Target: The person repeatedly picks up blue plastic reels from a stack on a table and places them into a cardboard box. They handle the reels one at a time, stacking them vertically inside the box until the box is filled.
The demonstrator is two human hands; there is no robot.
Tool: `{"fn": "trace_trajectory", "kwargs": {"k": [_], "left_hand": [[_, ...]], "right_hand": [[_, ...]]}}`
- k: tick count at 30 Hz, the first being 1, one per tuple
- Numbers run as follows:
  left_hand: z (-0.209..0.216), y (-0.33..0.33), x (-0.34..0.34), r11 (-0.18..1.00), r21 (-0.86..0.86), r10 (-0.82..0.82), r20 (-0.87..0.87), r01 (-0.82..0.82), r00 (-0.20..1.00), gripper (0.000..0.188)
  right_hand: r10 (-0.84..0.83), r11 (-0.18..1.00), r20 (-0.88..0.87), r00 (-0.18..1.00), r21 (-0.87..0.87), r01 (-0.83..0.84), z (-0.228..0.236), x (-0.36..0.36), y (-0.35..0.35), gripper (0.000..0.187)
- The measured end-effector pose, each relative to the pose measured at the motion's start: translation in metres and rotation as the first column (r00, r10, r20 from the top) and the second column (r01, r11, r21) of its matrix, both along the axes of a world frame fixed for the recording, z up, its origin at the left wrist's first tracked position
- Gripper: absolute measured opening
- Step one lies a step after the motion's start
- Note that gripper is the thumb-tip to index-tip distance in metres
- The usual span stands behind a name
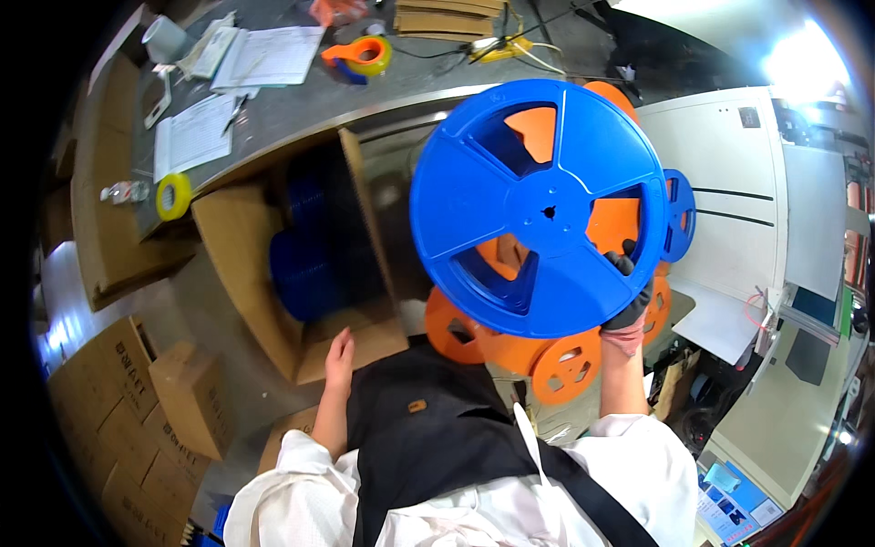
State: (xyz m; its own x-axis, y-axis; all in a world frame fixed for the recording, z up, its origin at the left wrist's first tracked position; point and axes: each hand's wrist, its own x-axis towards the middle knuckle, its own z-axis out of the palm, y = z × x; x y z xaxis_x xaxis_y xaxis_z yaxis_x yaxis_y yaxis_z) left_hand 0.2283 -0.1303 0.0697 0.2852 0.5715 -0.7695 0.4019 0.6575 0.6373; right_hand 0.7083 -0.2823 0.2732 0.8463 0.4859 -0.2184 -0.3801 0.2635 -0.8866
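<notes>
My right hand (631, 305), in a dark glove with a pink cuff, is closed on the rim of a large blue plastic reel (538, 214). Its fingertips reach in through one of the reel's cut-out windows, and the reel's flat face is turned up towards me. My left hand (340, 354) is bare and holds nothing; its fingers are stretched out beside the near edge of an open cardboard box (244, 264). Inside that box stand more blue reels (303, 273), partly in shadow. Behind and below the held reel are several orange reels (567, 366), largely covered by it.
A grey worktable (283, 100) at the far left carries papers (269, 56), a yellow tape roll (173, 196) and an orange tape dispenser (365, 56). Stacked cartons (109, 410) fill the lower left. A white machine cabinet (720, 173) stands right, near another blue reel (679, 214).
</notes>
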Motion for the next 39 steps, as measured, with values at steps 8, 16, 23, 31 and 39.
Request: {"fn": "trace_trajectory", "kwargs": {"k": [8, 16, 23, 31, 39], "left_hand": [[0.132, 0.086, -0.005, 0.935, 0.224, 0.216, 0.258, -0.276, 0.942, 0.042], [0.214, 0.102, -0.027, 0.547, 0.803, 0.115, 0.206, -0.235, 0.972, 0.039], [0.242, 0.084, -0.003, 0.911, 0.399, -0.075, 0.415, -0.107, 0.907, 0.039], [0.253, 0.085, 0.042, 0.982, -0.172, 0.14, 0.348, -0.083, 0.927, 0.103], [0.223, 0.078, -0.006, 0.86, -0.42, 0.503, 0.596, -0.291, 0.626, 0.083]], "right_hand": [[0.084, 0.99, -0.262, 0.961, 0.128, -0.052, 0.011, -0.159, 0.043, 0.032], [0.214, 0.95, -0.446, 0.869, 0.304, -0.078, 0.032, -0.233, 0.072, 0.029], [0.161, 0.985, -0.256, 0.953, 0.1, -0.14, 0.056, -0.268, 0.087, 0.029], [0.415, 0.884, 0.237, 0.878, -0.333, -0.328, 0.087, -0.321, 0.103, 0.028], [0.422, 0.873, 0.36, 0.832, -0.409, -0.265, 0.091, -0.324, 0.098, 0.036]]}}
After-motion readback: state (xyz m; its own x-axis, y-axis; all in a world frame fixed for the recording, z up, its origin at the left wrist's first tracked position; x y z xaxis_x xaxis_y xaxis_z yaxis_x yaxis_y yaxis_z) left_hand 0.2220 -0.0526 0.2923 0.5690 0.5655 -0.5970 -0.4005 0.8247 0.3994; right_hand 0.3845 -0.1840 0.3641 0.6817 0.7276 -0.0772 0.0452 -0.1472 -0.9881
